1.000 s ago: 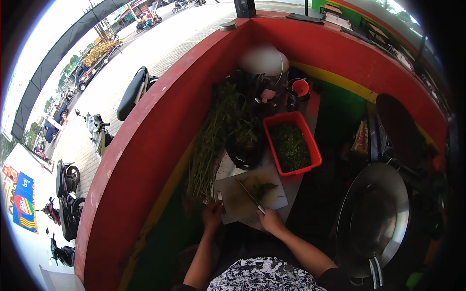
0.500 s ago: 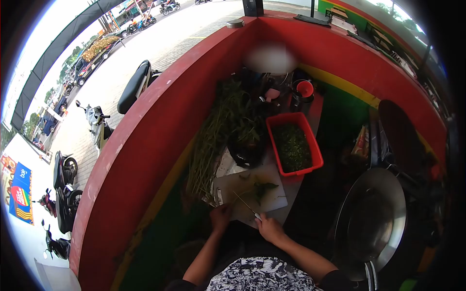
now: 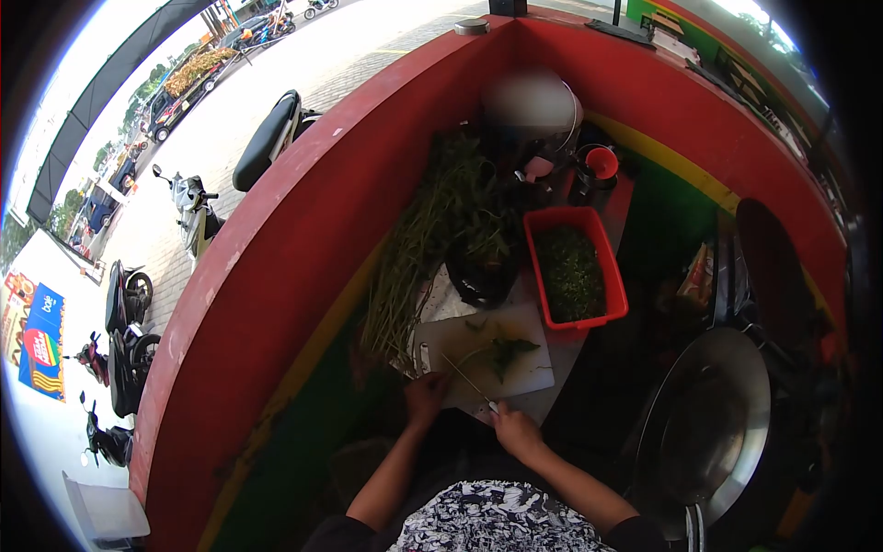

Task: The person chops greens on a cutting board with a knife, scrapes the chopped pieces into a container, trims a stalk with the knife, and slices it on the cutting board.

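Note:
My right hand is closed around the handle of a knife, whose thin blade points up and left over a white cutting board. At the board's lower left edge, my left hand has its fingers pinched together on a thin green stem, which runs toward the leaves; the fingertips are dark and hard to see. A small bunch of leafy greens lies on the board, to the right of the blade. Beyond the board stands a red plastic tub holding chopped greens.
A heap of long-stemmed greens lies left of the board, beside a black plastic bag. Farther back are a red cup and a white bucket. A large wok is at right. A red wall curves around.
The view has shifted slightly, so the surroundings sit a little lower and to the right. My hands, the knife and the greens on the board keep nearly the same arrangement.

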`<state>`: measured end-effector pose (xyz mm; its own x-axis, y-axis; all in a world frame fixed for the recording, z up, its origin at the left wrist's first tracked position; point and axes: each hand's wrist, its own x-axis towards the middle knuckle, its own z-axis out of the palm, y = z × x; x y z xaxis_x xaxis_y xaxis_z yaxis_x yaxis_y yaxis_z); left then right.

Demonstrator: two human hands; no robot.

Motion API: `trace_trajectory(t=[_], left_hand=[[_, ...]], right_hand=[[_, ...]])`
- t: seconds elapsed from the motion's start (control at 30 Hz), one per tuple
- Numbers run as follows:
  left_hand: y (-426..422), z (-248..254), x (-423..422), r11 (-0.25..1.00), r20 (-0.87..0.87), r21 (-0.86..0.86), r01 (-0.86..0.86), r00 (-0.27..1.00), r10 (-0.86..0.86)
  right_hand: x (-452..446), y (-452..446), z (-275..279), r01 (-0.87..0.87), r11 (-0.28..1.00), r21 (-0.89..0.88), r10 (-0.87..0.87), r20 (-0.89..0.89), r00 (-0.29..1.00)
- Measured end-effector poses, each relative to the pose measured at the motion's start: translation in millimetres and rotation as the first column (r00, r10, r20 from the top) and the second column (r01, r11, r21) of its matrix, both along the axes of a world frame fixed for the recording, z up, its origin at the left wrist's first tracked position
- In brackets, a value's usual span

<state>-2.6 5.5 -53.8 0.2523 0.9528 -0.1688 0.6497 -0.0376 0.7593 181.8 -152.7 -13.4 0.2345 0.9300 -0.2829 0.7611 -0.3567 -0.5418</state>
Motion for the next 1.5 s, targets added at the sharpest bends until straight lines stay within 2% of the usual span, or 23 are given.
trace_trajectory(t=[0.13,0.2,0.3,0.33,0.4,0.53,0.63,0.7,0.73,0.8,0.83,0.9,0.93,1.0,1.1,1.43,1.5], left_hand=[[-5,12,3,0.999,-0.02,-0.006,0.052,0.998,-0.052],[-10,19,2,0.989,0.017,-0.144,-0.038,0.999,0.041],[4,-28,-11,0.999,0.093,-0.038,-0.027,0.995,0.031],[9,-29,-14,0.999,0.089,-0.038,-0.029,0.996,0.032],[25,-28,-13,0.97,0.123,0.206,0.128,0.98,-0.156],[34,10,16,0.995,0.244,0.092,0.038,0.968,-0.06],[38,5,24,0.981,0.169,0.182,0.066,0.981,-0.098],[38,2,26,0.882,0.163,0.47,0.041,0.978,-0.133],[38,4,21,0.882,0.163,0.47,0.042,0.978,-0.134],[35,15,2,0.933,0.123,0.354,-0.066,0.992,0.023],[35,18,-5,0.934,0.123,0.353,-0.064,0.992,0.021],[31,27,-15,0.942,-0.026,0.329,0.063,0.998,-0.057],[29,32,-13,0.943,-0.028,0.328,0.062,0.998,-0.056],[23,37,-6,0.899,-0.205,0.401,0.176,0.974,-0.1],[27,21,2,0.855,-0.29,0.455,0.248,0.949,-0.12],[23,16,7,0.828,-0.305,0.476,0.296,0.939,-0.16],[20,15,7,0.853,-0.395,0.412,0.32,0.907,-0.15]], right_hand=[[0,9,-8,-0.02,1.0,-0.005,0.02,0.015,1.0],[-1,13,-6,0.009,1.0,0.023,-0.009,-0.029,1.0],[-1,9,-1,0.046,0.999,0.017,-0.045,-0.081,0.996],[-1,6,3,0.045,0.999,0.016,-0.043,-0.085,0.995],[0,4,11,0.088,0.991,0.101,-0.075,-0.123,0.99],[0,3,15,0.125,0.977,0.172,-0.105,-0.125,0.987],[0,7,13,0.131,0.976,0.173,-0.113,-0.109,0.988],[-2,7,12,0.1,0.987,0.124,-0.09,-0.08,0.993],[-1,6,12,0.101,0.987,0.124,-0.091,-0.081,0.993],[-3,3,12,0.062,0.993,0.105,-0.055,-0.063,0.996],[-2,3,13,0.064,0.993,0.104,-0.057,-0.064,0.996],[-2,5,15,0.015,0.998,0.06,-0.012,-0.058,0.998],[-2,7,14,0.014,0.998,0.06,-0.01,-0.06,0.998],[-4,9,13,0.002,0.998,0.055,0.002,-0.069,0.998],[-10,13,12,0.003,0.998,0.056,0.0,-0.046,0.999],[-8,16,3,0.001,1.0,0.003,-0.001,-0.034,0.999],[-9,19,-3,-0.016,1.0,0.009,0.017,-0.037,0.999]])
